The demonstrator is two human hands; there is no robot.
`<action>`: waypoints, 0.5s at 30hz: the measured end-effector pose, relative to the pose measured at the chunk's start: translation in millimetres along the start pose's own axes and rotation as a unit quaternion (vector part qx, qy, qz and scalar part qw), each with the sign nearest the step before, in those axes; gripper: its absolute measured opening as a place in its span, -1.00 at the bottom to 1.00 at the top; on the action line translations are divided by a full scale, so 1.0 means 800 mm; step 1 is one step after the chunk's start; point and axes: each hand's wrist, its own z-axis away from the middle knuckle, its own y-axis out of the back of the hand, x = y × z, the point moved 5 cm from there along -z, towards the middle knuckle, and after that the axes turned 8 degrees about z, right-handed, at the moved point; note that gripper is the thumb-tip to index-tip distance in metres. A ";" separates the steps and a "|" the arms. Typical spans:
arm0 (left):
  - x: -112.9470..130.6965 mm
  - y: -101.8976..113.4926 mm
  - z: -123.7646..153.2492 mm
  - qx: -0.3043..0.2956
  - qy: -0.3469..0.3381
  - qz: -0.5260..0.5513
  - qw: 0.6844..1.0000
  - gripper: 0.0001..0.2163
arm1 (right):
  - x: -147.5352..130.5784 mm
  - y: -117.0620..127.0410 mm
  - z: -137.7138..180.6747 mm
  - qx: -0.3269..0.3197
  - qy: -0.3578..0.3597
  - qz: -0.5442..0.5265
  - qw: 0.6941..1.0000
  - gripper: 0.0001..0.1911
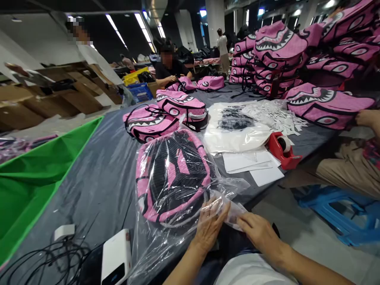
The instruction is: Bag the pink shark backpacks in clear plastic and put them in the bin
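A pink and black backpack (173, 174) lies inside a clear plastic bag (166, 237) on the grey-covered table in front of me, its straps and ribbed back panel facing up. My left hand (209, 223) rests on the bag's near right part, fingers stretched out and thumb apart, with film bunched around the fingertips. Just right of it, my right hand (259, 233) pinches the loose edge of the same bag near the table's edge. Behind the bagged backpack sit two more pink backpacks (181, 105) with shark-mouth prints.
White plastic bags (237, 126), white papers (252, 164) and a red tape dispenser (283, 150) lie ahead right. A white power bank (116, 257) and cables (56, 257) are near left. Stacked backpacks (273, 51) rise behind. Co-workers are nearby; a blue stool (341, 213) stands right.
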 end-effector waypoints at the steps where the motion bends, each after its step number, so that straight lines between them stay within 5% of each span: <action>1: 0.002 0.001 -0.005 -0.043 -0.054 -0.005 0.998 -0.55 | -0.007 0.002 0.006 0.021 0.013 -0.014 1.000 -0.68; 4: 0.010 0.003 -0.017 -0.138 -0.188 0.042 0.971 -0.74 | -0.011 0.007 0.017 0.064 0.029 -0.028 0.997 -0.64; 6: 0.012 0.006 -0.021 -0.149 -0.224 0.070 0.961 -0.80 | 0.003 0.006 0.020 0.083 0.007 -0.012 0.996 -0.55; 11: 0.007 0.010 -0.019 -0.136 -0.220 0.087 0.962 -0.76 | 0.046 -0.020 0.016 0.053 -0.071 -0.020 0.996 -0.54; 15: 0.003 0.008 -0.014 -0.138 -0.208 0.077 0.965 -0.73 | 0.049 -0.045 0.034 0.061 -0.038 0.006 0.997 -0.67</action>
